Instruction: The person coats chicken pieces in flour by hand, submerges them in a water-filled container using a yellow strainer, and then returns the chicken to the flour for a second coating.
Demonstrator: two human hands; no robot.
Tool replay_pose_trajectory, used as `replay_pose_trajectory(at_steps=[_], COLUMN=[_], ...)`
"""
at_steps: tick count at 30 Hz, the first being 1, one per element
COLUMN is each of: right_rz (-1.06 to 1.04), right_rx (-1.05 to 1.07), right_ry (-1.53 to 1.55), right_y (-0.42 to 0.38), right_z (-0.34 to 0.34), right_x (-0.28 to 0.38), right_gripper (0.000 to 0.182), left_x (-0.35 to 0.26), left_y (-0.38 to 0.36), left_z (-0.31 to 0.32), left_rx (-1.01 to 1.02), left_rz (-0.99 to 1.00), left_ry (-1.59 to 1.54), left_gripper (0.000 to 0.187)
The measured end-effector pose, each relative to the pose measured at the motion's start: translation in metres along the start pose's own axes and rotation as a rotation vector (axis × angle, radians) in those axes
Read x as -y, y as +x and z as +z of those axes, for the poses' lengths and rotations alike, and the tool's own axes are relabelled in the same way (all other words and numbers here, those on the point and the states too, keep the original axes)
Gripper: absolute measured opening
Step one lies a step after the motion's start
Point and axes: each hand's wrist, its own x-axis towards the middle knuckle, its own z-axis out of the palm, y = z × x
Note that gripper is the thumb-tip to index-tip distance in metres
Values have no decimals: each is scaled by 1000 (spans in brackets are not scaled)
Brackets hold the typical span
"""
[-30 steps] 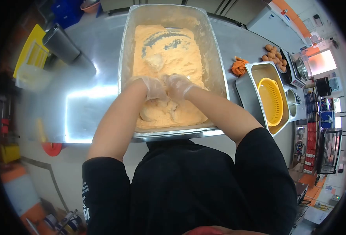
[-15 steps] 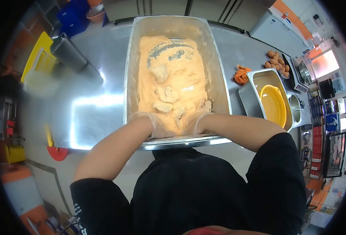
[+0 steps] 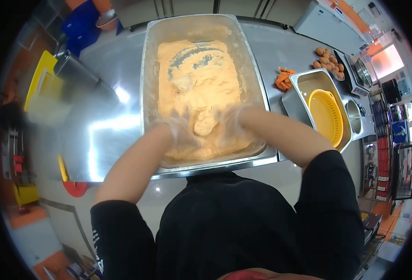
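Observation:
A deep metal pan [image 3: 151,51] holds a layer of orange-tinted powder that looks like breading flour [image 3: 217,86]. My left hand [image 3: 181,128], in a clear plastic glove, is in the powder at the near left, fingers apart but blurred. Opposite it, my right hand [image 3: 230,122], gloved the same way, also has its fingers spread and smeared by motion. Between the two hands lies a powder-coated lump [image 3: 205,122], perhaps a piece of meat. Another pale coated piece [image 3: 183,83] rests farther up the pan, beyond my left hand. Powder partly hides the other pieces.
Right of the pan stand a metal container with a yellow basket [image 3: 325,116], an orange cloth [image 3: 284,78] and several eggs [image 3: 329,61]. On the left are a tall metal container [image 3: 75,70], a yellow crate [image 3: 37,79] and the steel table [image 3: 112,116].
Both hands have moved away from my body, from the pan's near edge toward its middle. Powder now covers more of the pieces near them, and one lump shows between the hands.

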Motion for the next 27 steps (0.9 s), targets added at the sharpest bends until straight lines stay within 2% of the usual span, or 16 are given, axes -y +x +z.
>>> replay_pose_trajectory(at_steps=[2,3,5,9,10,12,15,18,20,22,23,25,27], right_rz=[-176,53,73,121,86,15,104,253,259,212,-20,-278,-321], right_rx=[49,-28,-134,-379,-373,-358,-172,-60,-231,-283,-239,-150,-94], right_ry=[-375,-65,173,715,550,214,374,296,486,312,17,-231,-157], right_y=[41,38,30,41,39,29,21,50,105,97,116,121,109], right_z=[42,40,23,-6,-17,-42,-87,-98,-53,-46,-32,-16,-9], right_x=[13,25,26,-4,-13,-33,-50,-55,-58,-3,6,33,58], right_gripper=[54,52,47,42,41,41,47,52,57,58,56,54,53], left_x=[-11,-13,-8,19,21,13,22,34,48,58,58,56,55], left_y=[27,33,42,47,44,38,35,29,37,41,41,36,25], left_z=[33,40,30,17,12,4,22,17,19,17,17,15,3], left_rx=[-25,-25,66,18,-5,-21,-37,-96,-219,-339,-389,-438,-465], left_rz=[27,47,138,323,345,310,309,189,103,51,46,58,91], left_ry=[141,202,301,24,1,211,81,-26,-141,-250,-298,-335,-306], left_gripper=[83,88,81,59,53,44,43,42,42,42,42,42,43])
